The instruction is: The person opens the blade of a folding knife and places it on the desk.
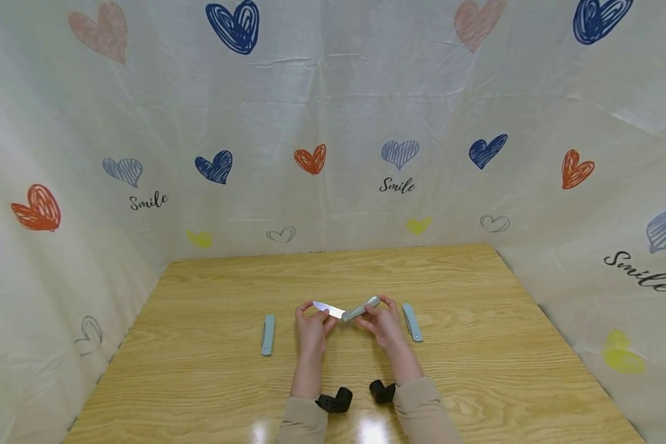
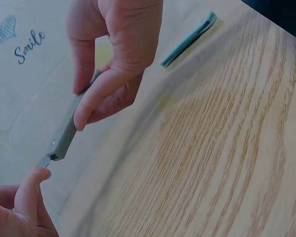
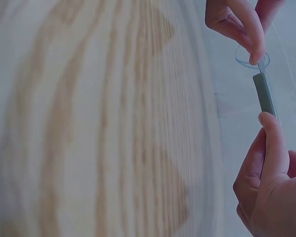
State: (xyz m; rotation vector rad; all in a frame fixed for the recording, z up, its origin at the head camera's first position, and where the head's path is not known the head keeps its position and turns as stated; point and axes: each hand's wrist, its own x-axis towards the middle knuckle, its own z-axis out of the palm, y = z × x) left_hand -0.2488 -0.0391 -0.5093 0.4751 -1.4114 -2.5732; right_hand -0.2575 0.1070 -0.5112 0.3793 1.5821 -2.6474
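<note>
A folding knife (image 1: 361, 310) with a grey-green handle is held above the table, its shiny blade (image 1: 328, 309) swung out at a wide angle from the handle. My left hand (image 1: 312, 331) pinches the blade between thumb and fingers. The handle is gripped by my right hand (image 1: 388, 327), thumb on the near side. In the right wrist view the handle (image 3: 265, 95) shows between both hands, and the fingers hide most of the blade. To the left lies a folded light-blue knife (image 1: 268, 335); another folded knife (image 1: 413, 322) lies just right of my right hand.
The wooden table (image 1: 200, 370) reaches back to a white curtain (image 1: 344, 111) printed with hearts and "Smile". The curtain also hangs along both sides. Black wrist cameras (image 1: 335, 401) sit at both wrists, close to the tabletop.
</note>
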